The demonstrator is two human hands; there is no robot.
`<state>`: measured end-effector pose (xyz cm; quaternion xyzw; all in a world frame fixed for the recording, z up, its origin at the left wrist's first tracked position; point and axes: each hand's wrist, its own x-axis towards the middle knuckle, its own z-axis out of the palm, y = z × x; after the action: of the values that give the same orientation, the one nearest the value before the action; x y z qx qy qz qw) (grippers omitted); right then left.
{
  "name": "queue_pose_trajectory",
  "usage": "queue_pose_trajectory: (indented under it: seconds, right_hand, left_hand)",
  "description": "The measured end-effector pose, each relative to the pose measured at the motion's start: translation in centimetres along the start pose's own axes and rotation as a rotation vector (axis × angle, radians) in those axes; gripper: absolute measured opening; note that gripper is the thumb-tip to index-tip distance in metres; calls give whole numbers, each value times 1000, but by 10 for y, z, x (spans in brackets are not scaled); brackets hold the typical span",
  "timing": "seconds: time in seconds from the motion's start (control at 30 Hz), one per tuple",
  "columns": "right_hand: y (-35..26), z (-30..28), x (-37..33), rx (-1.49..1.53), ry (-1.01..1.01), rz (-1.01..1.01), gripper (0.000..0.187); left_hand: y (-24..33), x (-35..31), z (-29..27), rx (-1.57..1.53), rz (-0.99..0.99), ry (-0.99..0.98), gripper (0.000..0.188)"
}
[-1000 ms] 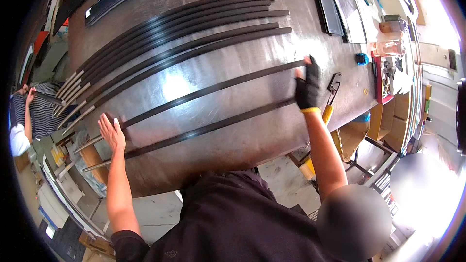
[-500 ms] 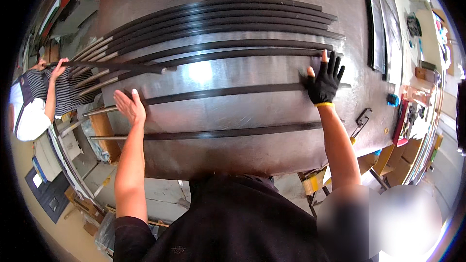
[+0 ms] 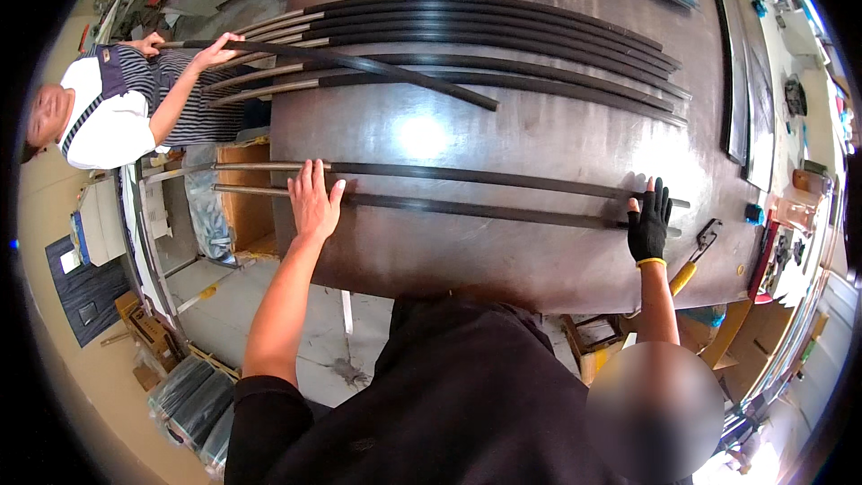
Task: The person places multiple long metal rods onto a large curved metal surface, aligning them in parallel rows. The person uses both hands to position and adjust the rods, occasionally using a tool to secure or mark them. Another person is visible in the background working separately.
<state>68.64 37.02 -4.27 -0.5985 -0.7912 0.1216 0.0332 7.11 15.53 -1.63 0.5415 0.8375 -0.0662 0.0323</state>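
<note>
Downward, in the head view, our bare left hand (image 3: 314, 207) lies over two parallel black-sleeved rods (image 3: 476, 177) on the counter (image 3: 521, 260), fingers straight, gripping nothing; our gloved right hand (image 3: 649, 226) covers them near their right ends, fingers slightly spread, clasping nothing. A co-worker (image 3: 115, 130) holds another rod (image 3: 440, 87).

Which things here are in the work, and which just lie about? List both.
In the work, apparently:
two near black-covered rods, at the left hand and gloved right hand
angled rod held by the co-worker
far row of similar rods

Lying about:
yellow-handled tool
dark panels at the right
</note>
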Motion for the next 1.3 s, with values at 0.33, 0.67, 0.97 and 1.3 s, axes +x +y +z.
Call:
queue_pose_trajectory:
  seconds: [0.33, 0.67, 0.97, 1.3]
  right_hand:
    - [-124, 12, -26, 234, 159, 20, 65]
    - [-197, 16, 31, 218, 280, -84, 63]
    - [-193, 27, 81, 155, 237, -114, 66]
    - [-165, 32, 106, 89, 280, -233, 67]
  left_hand:
    - [-31, -14, 20, -155, 76, 81, 66]
    - [-44, 1, -5, -306, 100, 186, 68]
    - [-57, 61, -4, -282, 199, 357, 64]
    - [-70, 118, 0, -30, 296, 169, 58]
